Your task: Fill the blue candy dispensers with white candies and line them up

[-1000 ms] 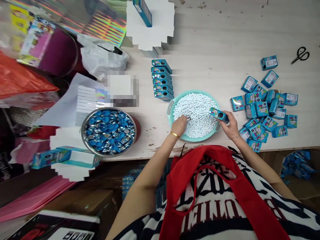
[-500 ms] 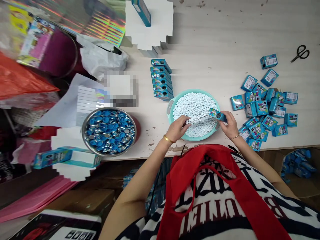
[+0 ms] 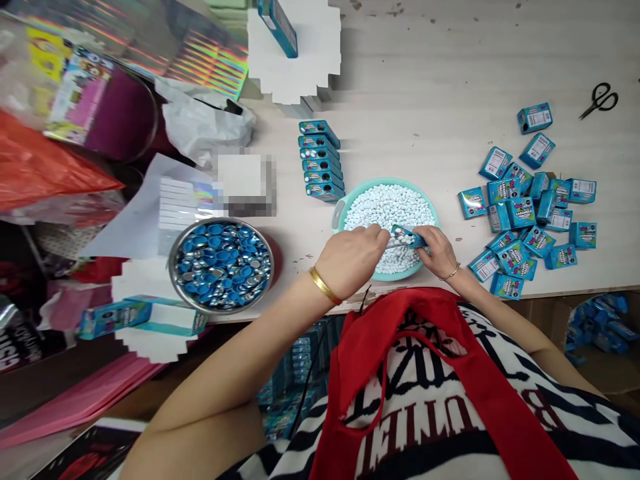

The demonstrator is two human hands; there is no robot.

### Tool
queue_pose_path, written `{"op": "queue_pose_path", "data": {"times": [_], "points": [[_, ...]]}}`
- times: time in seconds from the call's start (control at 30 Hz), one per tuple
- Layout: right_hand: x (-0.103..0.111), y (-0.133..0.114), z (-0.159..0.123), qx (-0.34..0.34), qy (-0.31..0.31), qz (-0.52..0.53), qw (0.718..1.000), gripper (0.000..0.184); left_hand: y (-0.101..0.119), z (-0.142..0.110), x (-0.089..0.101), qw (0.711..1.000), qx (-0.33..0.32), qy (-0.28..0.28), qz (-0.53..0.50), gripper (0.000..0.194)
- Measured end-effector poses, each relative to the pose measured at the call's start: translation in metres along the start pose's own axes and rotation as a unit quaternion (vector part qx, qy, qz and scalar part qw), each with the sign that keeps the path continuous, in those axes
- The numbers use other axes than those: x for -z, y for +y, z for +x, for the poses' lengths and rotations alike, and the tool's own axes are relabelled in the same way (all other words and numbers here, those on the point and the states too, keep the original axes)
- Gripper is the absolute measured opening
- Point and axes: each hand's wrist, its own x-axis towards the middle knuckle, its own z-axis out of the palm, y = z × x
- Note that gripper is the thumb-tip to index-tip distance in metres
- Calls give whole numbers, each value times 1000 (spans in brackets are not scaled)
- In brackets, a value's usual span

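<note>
My right hand (image 3: 436, 251) grips a small blue candy box (image 3: 413, 239) over the bowl, its end with the opening turned to the left. White candies show at that opening. My left hand (image 3: 356, 257) is closed, knuckles up, around a spoon (image 3: 395, 245), most of which is hidden by the fingers and candies. The spoon's loaded end meets the box's opening. Beneath both hands lies a mint-green bowl (image 3: 341, 215) full of small white candies (image 3: 390, 205).
Blue boxes (image 3: 320, 157) stand in a row behind the bowl. More blue boxes (image 3: 523, 212) lie heaped at right, near black scissors (image 3: 599, 101). At left stands a metal bowl (image 3: 173, 270) of blue-and-silver caps (image 3: 220, 257). A white carton stack (image 3: 295, 73) stands farther back.
My left hand has lifted and turned over, bringing the spoon to the box. The right hand has shifted left with the box, which now lies more level.
</note>
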Motion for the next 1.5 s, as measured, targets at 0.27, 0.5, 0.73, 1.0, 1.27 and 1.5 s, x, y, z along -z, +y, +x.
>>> {"op": "queue_pose_path", "data": {"times": [0.27,0.5,0.73,1.0,1.27,1.5], "points": [[2,4,-3,-28,-3,14,1000,43,-19,-6,-25,997,33,73,-22,24],[25,15,-9,-84,48,16,995,37,-62,35,-173,983,135,-24,-121,22],[34,16,-7,-118,82,14,990,33,-11,110,-227,959,97,67,-257,30],[33,17,-9,-124,82,15,989,33,-37,72,-216,907,26,163,-387,26],[20,15,-4,-70,12,-4,997,39,-51,18,-105,948,-61,149,-275,28],[3,4,1,-28,-15,-10,999,45,-19,9,-21,999,-10,13,-39,24]]}}
